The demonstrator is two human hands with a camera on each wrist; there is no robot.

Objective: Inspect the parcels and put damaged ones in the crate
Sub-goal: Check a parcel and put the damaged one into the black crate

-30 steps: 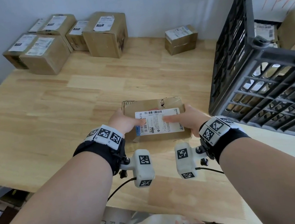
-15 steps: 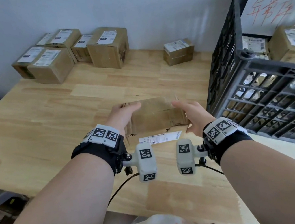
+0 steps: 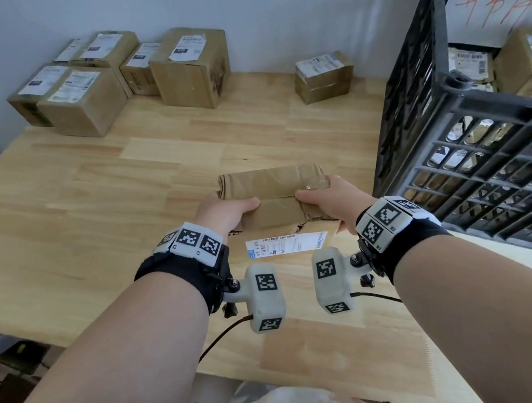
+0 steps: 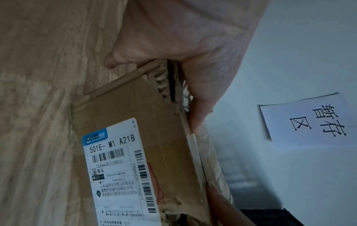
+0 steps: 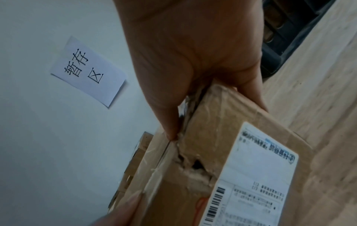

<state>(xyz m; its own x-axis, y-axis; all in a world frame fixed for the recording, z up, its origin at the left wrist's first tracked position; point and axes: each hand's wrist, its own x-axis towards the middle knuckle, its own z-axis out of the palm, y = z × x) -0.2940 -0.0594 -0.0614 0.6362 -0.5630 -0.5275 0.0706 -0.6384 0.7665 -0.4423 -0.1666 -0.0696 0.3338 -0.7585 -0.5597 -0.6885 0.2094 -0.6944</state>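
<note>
A pale wooden surface [image 3: 54,210] stood against a grey wall. At its near middle, a torn parcel [image 3: 272,186] was gripped at its ends by the left hand [image 3: 225,212] and right hand [image 3: 328,203], thumbs on top, label [image 3: 286,244] facing the person. The black crate [image 3: 474,138], holding boxes, stood just right. More parcels [image 3: 123,74] were lined up along the far edge.

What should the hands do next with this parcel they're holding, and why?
Probably lift the parcel to the right and over the rim of the black crate. The left hand and right hand grip its two ends, and the wrist views show a punched hole and a torn corner, so it looks damaged.
</note>
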